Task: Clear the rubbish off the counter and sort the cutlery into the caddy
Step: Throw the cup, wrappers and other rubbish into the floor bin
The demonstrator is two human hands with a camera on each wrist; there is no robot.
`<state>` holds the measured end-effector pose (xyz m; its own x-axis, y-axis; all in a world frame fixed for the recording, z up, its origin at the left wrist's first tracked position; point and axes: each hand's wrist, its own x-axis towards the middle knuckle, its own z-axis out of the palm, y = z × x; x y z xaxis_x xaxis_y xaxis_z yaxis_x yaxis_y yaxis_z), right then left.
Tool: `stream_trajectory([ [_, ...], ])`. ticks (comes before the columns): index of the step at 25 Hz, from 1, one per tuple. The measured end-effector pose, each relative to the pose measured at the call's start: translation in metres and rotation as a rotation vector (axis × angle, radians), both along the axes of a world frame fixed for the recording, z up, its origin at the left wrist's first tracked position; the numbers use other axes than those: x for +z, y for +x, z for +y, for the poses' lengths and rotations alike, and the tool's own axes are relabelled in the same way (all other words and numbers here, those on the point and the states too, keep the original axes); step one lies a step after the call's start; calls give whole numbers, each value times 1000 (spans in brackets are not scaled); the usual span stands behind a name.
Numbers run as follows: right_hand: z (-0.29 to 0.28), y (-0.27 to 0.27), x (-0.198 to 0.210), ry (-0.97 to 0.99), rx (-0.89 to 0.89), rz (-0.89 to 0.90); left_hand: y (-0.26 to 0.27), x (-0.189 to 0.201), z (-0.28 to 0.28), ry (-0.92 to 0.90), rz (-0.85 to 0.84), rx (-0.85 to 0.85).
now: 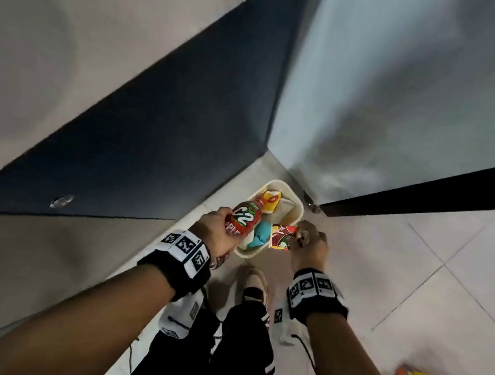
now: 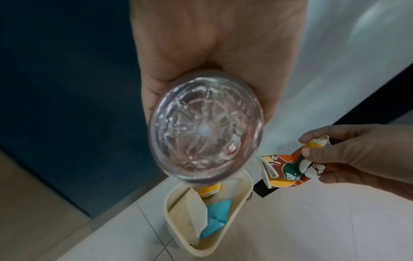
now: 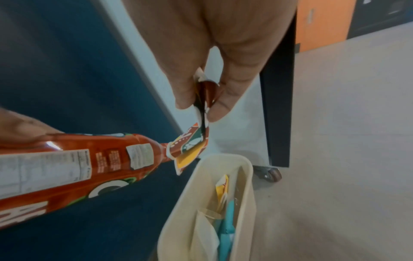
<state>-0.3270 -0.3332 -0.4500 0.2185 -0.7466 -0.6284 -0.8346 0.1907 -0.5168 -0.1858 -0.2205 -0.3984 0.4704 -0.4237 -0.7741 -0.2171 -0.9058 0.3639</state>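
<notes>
Red-labelled clear plastic drink bottle (image 1: 243, 219) gripped by the left hand (image 1: 212, 234), neck pointed down over a cream plastic bin (image 1: 298, 209), crumpled red-and-yellow paper wrapper (image 1: 281, 236) pinched by the right hand (image 1: 310, 245), bin stood on pale tiled floor (image 1: 422, 252) beside a dark blue panel (image 1: 148, 153).

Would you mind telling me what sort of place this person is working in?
Probably an office pantry or shared workroom: pale floor tiles, a dark blue cabinet panel, orange and dark locker-like units behind, and a small cream plastic waste bin on the floor already holding wrappers.
</notes>
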Motion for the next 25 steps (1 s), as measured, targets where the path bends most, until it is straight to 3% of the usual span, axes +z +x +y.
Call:
stream_trajectory([
  [7, -3, 28, -140, -61, -37, -43, 2, -166, -45, 80, -94, -128],
  [14, -16, 44, -203, -113, -89, 2, 3, -233, -76, 132, -199, -371],
  [17, -9, 46, -216, 14, 125, 189, -1, -235, -76, 63, -120, -387],
  [19, -2, 41, -211, 69, 157, 217, 0, -221, -69, 38, -58, -313],
  [22, 11, 30, -167, 68, 124, 177, 3, -176, -54, 1, 14, -228],
  [25, 18, 26, -96, 69, 138, 116, 6, -107, -40, -68, 23, -179],
])
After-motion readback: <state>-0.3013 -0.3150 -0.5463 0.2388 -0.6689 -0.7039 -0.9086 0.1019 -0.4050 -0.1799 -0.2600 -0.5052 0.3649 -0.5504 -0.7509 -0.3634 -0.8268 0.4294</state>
